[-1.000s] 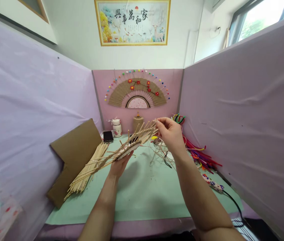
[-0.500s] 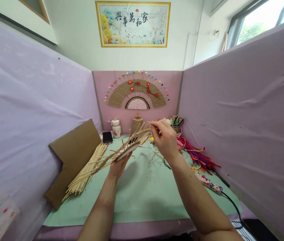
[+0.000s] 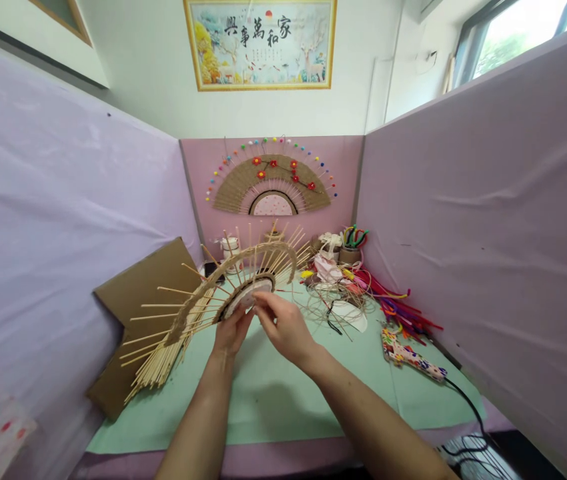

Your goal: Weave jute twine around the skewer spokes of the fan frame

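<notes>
A half-round fan frame of thin wooden sticks, with a twine band woven through them and a pale half-disc at its base, is held up above the table. My left hand grips the base from below. Close to the lower right of the half-disc is my right hand, its thumb and fingers pinched together; whatever lies between them is too small to make out. Beneath the frame's left side lies a bundle of loose sticks.
Brown cardboard leans at the left. Tangled twine, pipe cleaners and a patterned glue gun with a black cord lie on the right. At the back stand a white bottle and a finished fan.
The fan frame has turned from nearly edge-on to show its face. My right hand has moved down and left from the frame's right end to the base.
</notes>
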Demonstrator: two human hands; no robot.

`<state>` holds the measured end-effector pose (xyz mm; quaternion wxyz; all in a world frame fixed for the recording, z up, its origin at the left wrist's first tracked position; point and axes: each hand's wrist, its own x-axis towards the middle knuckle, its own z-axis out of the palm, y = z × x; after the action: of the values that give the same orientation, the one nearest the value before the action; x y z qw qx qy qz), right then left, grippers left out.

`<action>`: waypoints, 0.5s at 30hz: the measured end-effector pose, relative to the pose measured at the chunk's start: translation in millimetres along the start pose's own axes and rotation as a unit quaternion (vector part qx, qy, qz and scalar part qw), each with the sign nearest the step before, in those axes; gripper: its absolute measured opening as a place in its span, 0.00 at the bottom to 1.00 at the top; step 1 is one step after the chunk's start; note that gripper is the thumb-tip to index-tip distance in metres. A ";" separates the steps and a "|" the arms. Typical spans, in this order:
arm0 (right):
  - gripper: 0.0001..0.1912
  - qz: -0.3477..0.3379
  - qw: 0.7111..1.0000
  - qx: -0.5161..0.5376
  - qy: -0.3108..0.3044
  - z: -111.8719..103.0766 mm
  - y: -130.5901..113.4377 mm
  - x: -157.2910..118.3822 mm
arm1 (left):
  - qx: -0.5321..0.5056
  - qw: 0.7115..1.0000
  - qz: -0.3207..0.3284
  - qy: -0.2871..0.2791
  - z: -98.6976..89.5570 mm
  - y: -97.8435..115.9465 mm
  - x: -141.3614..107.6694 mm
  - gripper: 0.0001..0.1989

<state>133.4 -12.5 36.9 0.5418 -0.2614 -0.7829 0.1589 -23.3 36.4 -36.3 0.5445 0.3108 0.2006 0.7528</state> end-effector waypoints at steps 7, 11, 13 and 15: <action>0.14 0.052 0.999 0.015 0.000 -4.4 0.4 -16.9 | -0.029 1.000 0.012 0.000 -1.6 3.3 0.4 0.13; 0.13 0.068 0.996 0.031 0.040 -17.9 -10.8 -11.2 | -0.023 1.000 0.020 -0.002 1.4 3.6 -1.5 0.15; 0.12 0.091 0.992 0.069 0.054 -22.8 -15.8 -2.5 | -0.015 1.000 0.020 -0.006 4.0 4.0 -2.7 0.16; 0.11 0.120 0.983 0.126 0.059 -27.0 -19.3 7.9 | -0.009 1.000 0.020 -0.014 7.1 4.9 -4.0 0.16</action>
<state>151.8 -24.6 63.0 0.5925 -0.2925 -0.6862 0.3042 -20.9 30.7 -29.0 0.5347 0.3204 0.1797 0.7610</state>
